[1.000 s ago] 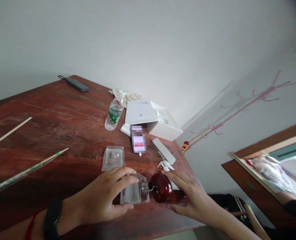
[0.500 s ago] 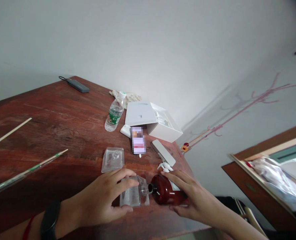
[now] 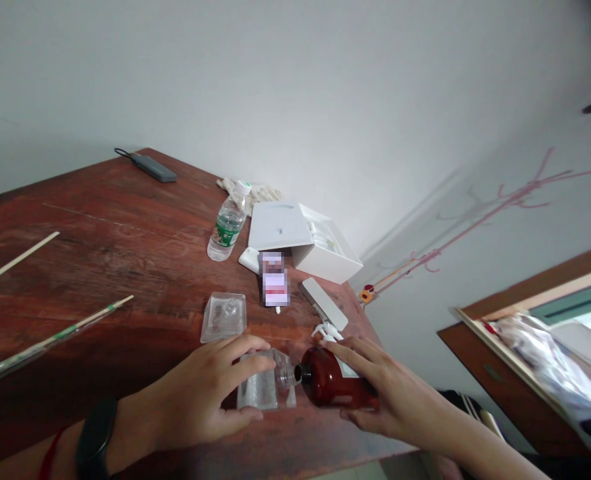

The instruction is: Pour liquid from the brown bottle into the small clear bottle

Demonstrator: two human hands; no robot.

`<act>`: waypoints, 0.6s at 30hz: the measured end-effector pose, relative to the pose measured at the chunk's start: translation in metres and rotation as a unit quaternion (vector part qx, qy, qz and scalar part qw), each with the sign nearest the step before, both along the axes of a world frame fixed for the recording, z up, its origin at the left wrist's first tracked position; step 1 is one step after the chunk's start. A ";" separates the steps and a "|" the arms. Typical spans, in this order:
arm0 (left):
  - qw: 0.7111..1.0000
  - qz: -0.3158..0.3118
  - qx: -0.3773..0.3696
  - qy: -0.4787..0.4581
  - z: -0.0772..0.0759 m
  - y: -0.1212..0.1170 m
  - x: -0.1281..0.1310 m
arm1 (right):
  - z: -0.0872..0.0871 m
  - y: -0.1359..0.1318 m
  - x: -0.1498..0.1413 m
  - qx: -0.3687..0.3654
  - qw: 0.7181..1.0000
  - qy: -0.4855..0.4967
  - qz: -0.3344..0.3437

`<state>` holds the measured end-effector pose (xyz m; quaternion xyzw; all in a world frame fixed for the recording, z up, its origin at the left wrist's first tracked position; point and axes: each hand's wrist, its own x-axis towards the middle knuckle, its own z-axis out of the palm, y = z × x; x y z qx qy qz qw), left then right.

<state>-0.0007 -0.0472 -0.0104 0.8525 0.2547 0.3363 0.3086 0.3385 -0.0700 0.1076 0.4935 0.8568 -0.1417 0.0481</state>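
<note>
My left hand (image 3: 205, 400) is wrapped round a clear square glass bottle (image 3: 266, 390) that lies on its side on the dark red wooden table (image 3: 125, 267). Its neck meets the mouth of a dark red-brown bottle (image 3: 332, 387), also tipped on its side, which my right hand (image 3: 380, 393) grips from the right. Both bottles are near the table's front right corner. A black band sits on my left wrist.
A clear plastic tray (image 3: 224, 317) lies just behind my left hand. Further back are a water bottle (image 3: 228, 223), an open white box (image 3: 305, 240), a white slab (image 3: 324, 303), a small white pump part (image 3: 326, 330) and a grey power bank (image 3: 152, 167). Two thin sticks (image 3: 50, 340) lie at the left.
Both hands and the two bottles have barely shifted; the view has drifted slightly. The bottle mouths stay pressed together.
</note>
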 end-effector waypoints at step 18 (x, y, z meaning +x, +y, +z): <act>1.000 -0.008 -0.002 0.006 0.006 0.002 -0.001 | 0.014 0.001 -0.010 -0.017 1.000 -0.023 0.002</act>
